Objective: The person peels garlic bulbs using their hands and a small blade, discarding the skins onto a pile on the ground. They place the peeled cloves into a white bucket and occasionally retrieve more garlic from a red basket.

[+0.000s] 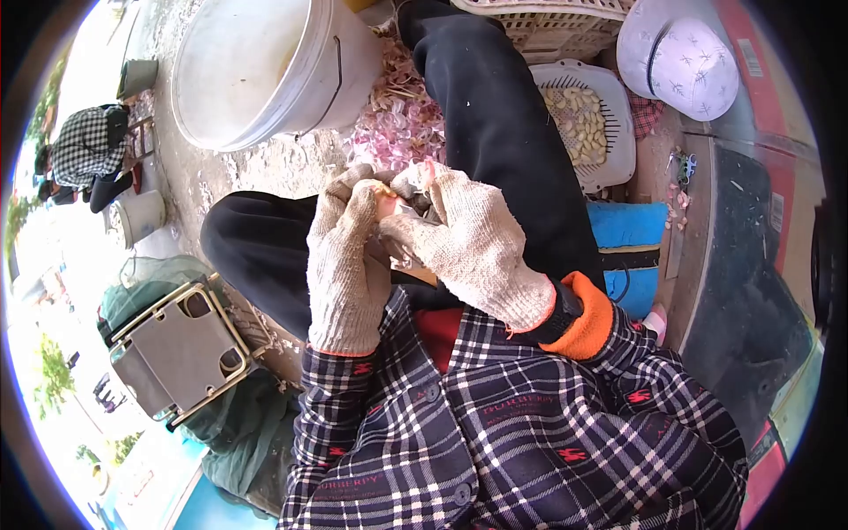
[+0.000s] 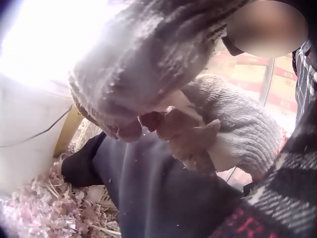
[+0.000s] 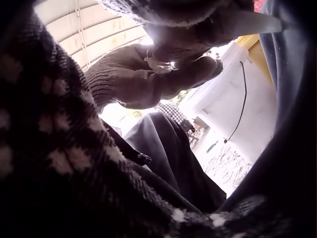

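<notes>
Both hands meet over the person's lap, and both wear knitted work gloves with the fingertips cut away, which leaves bare skin free for fine work while the palms stay covered. The left hand [image 1: 346,256] curls its fingers round a small garlic clove [image 1: 386,205], pinching it at the fingertips so that it sits up clear of the glove. The right hand [image 1: 468,243] closes on a short knife [image 3: 257,22], its pale blade showing plainly in the right wrist view, and brings it against the clove from the other side; the two hands touch, each steadying the other. In the left wrist view the clove and the bare fingertips [image 2: 148,121] are close to the lens and blurred, so exactly where the blade meets the skin cannot be told. On the ground just beyond the knees lies a drift of pink papery peelings [image 1: 397,124], placed where scraps from the lap would drop. A large white bucket [image 1: 256,71] stands tilted beside the peelings, and a white slotted basket [image 1: 618,132] holding pale peeled cloves [image 1: 579,119] rests by the right leg, within easy reach. A pale cap [image 1: 680,57] lies farther off.
</notes>
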`<state>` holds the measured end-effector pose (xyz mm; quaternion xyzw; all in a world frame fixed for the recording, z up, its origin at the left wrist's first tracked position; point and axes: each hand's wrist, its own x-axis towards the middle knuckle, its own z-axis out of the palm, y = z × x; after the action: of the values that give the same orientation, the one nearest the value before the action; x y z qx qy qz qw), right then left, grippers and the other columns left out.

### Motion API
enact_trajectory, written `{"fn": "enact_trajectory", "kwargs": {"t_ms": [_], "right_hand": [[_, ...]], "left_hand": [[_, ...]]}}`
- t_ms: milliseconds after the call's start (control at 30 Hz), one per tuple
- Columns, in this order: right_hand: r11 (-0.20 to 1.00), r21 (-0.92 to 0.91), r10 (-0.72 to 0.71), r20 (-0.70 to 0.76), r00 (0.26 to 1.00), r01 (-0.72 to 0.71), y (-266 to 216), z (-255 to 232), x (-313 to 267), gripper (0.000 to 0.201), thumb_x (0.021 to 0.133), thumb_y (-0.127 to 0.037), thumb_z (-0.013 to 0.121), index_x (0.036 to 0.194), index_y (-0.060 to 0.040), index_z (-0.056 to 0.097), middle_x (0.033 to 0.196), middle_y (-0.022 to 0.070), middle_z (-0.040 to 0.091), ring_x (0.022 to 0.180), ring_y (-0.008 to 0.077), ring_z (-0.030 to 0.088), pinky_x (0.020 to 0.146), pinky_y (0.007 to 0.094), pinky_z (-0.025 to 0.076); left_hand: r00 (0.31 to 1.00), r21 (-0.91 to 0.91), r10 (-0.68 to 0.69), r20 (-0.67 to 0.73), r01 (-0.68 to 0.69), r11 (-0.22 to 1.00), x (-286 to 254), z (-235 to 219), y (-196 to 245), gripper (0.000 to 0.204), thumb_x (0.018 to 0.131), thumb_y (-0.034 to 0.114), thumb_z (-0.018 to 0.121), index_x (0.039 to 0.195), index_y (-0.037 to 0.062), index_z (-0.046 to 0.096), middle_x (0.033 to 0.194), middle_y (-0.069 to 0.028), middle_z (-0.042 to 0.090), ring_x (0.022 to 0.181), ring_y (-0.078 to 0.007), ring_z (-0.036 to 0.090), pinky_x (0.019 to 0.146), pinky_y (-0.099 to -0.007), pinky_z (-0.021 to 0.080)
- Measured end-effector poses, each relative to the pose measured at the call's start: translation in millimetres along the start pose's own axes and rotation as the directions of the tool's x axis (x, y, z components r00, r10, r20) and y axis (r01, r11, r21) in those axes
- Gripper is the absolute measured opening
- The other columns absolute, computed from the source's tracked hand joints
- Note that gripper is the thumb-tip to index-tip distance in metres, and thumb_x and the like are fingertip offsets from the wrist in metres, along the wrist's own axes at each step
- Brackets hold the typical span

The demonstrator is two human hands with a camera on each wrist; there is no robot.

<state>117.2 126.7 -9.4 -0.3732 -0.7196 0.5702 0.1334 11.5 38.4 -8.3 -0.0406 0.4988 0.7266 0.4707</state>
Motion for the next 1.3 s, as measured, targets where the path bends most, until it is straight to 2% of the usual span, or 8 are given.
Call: {"fn": "enact_trajectory", "kwargs": {"t_ms": [200,467,567,767,867,1033,1200,1300], "right_hand": [[0.979,-0.053,-0.198,-0.076,0.977,0.195,5,7,0,0.032,0.087,-0.028,0.074,0.108,-0.0066,0.064,0.093,0.0140,0.069,0.077,0.0253,0.070,0.066,0.0329,0.054],[0.985,0.109,-0.140,0.054,0.989,0.133,13,5,-1,0.020,0.089,-0.008,0.067,0.108,-0.0019,0.064,0.091,0.0129,0.069,0.080,0.0197,0.069,0.069,0.0303,0.053],[0.968,0.126,-0.203,-0.104,0.974,0.216,35,16,10,0.021,0.083,-0.020,0.072,0.086,-0.0012,0.062,0.069,0.0166,0.062,0.065,0.0372,0.064,0.054,0.0411,0.049],[0.865,0.495,-0.089,-0.015,0.996,0.085,7,5,0,0.022,0.090,-0.011,0.069,0.108,0.0002,0.064,0.097,0.0078,0.070,0.084,0.0138,0.068,0.072,0.0273,0.055],[0.953,-0.027,-0.302,-0.102,0.948,0.301,-2,2,-3,0.026,0.088,-0.016,0.072,0.108,-0.0011,0.064,0.094,0.0127,0.070,0.079,0.0207,0.071,0.068,0.0296,0.055],[0.943,0.001,-0.331,-0.069,0.941,0.332,7,3,-2,0.022,0.088,-0.017,0.071,0.104,-0.0020,0.066,0.087,0.0123,0.070,0.072,0.0210,0.071,0.062,0.0305,0.054],[0.956,0.290,-0.029,-0.082,0.996,0.052,10,4,4,0.017,0.092,-0.017,0.068,0.097,-0.0008,0.068,0.079,0.0061,0.071,0.071,0.0076,0.066,0.062,0.0244,0.053],[0.667,0.703,0.189,0.163,0.968,-0.248,13,-4,8,0.017,0.094,-0.017,0.065,0.093,-0.0001,0.068,0.072,0.0044,0.067,0.059,0.0078,0.062,0.050,0.0220,0.047]], "left_hand": [[0.997,0.601,0.053,-0.051,-0.012,0.799,-10,11,16,0.027,0.099,0.024,0.057,0.111,0.0006,0.061,0.086,-0.0026,0.064,0.068,-0.0068,0.059,0.053,-0.0185,0.045],[0.983,0.277,-0.141,-0.121,0.169,0.946,-10,1,16,0.030,0.098,0.033,0.055,0.090,0.0037,0.060,0.069,-0.0027,0.060,0.049,-0.0067,0.052,0.042,-0.0182,0.039],[0.986,0.430,0.006,-0.167,0.067,0.901,-18,24,13,0.027,0.097,0.032,0.056,0.094,0.0048,0.060,0.069,-0.0031,0.060,0.050,-0.0075,0.054,0.039,-0.0177,0.039],[0.966,0.213,0.037,-0.258,0.020,0.977,-9,29,5,0.019,0.095,0.024,0.063,0.096,0.0052,0.062,0.076,-0.0021,0.063,0.055,-0.0070,0.060,0.041,-0.0175,0.045],[0.956,0.150,0.076,-0.283,-0.035,0.988,-11,33,5,0.016,0.095,0.019,0.062,0.099,0.0034,0.063,0.077,-0.0027,0.065,0.054,-0.0068,0.059,0.043,-0.0181,0.046],[0.984,0.253,0.066,-0.165,-0.022,0.967,-13,20,3,0.016,0.096,0.017,0.061,0.094,0.0016,0.064,0.079,-0.0019,0.064,0.064,-0.0074,0.061,0.055,-0.0199,0.048],[0.990,0.250,0.051,-0.134,-0.016,0.968,-14,14,1,0.015,0.094,0.018,0.063,0.095,0.0031,0.064,0.078,-0.0016,0.063,0.063,-0.0071,0.060,0.050,-0.0197,0.047],[0.981,0.309,0.082,-0.174,-0.024,0.951,-18,26,0,0.016,0.092,0.019,0.064,0.094,0.0038,0.062,0.076,-0.0029,0.060,0.062,-0.0101,0.059,0.050,-0.0206,0.048]]}}
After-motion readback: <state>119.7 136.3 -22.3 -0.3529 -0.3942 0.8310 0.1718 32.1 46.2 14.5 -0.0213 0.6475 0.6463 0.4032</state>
